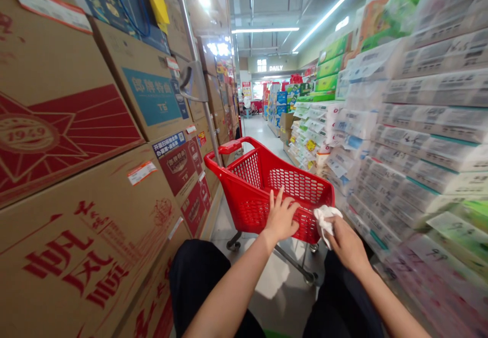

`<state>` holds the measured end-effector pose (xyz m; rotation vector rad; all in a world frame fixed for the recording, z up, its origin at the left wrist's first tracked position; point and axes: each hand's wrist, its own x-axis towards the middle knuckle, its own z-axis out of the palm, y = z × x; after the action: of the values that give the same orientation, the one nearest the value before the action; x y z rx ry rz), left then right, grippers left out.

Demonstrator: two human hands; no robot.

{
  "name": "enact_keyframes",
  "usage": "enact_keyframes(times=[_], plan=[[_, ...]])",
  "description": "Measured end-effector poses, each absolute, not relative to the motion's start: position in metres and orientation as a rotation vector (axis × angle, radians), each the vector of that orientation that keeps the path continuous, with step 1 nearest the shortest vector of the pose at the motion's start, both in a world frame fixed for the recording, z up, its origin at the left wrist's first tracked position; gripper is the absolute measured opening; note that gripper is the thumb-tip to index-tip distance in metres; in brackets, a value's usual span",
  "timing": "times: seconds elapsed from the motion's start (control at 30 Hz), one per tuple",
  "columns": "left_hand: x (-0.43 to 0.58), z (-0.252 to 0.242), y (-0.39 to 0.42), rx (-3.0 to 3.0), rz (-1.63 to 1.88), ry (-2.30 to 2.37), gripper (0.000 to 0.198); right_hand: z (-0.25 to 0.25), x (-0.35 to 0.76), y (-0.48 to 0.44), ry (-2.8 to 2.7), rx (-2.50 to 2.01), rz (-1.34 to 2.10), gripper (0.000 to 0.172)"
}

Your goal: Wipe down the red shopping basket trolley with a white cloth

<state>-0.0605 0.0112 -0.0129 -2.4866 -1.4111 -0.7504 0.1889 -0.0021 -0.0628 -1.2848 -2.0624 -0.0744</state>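
A red plastic shopping cart (247, 216) stands crosswise in front of my knees, its handle pointing to the far left. My left hand (282, 217) lies against the near side of its basket, fingers spread, with nothing in it. At the cart's right end my right hand (345, 239) grips a crumpled white cloth (327, 220), close to the basket's corner. Whether the cloth touches the plastic I cannot tell. The inside of the basket shows only in part.
Stacked cardboard cartons (95, 226) wall the left side, with a metal pole (192, 48) in front of them. Wrapped paper packs (427, 124) are piled high on the right. The aisle floor (257, 129) runs ahead towards a seated person (247, 103) far back.
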Motion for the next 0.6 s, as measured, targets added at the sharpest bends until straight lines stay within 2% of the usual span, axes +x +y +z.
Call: enact_keyframes(times=[0.1,0.2,0.47,0.6], plan=[[-0.060,-0.011,0.014,-2.519,-0.731,-1.396,0.050,-0.063,0.199,0.003,-1.986,-1.346,0.179,0.023],[-0.057,-0.010,0.015,-2.514,-0.732,-1.406,0.051,-0.057,0.202,0.010,-1.959,-1.301,0.283,0.022],[-0.060,-0.007,0.014,-2.500,-0.739,-1.396,0.046,-0.046,0.187,0.002,-1.987,-1.244,0.166,0.018],[-0.074,-0.005,0.015,-2.513,-0.723,-1.383,0.035,-0.051,0.177,-0.012,-2.030,-1.235,0.115,0.018]])
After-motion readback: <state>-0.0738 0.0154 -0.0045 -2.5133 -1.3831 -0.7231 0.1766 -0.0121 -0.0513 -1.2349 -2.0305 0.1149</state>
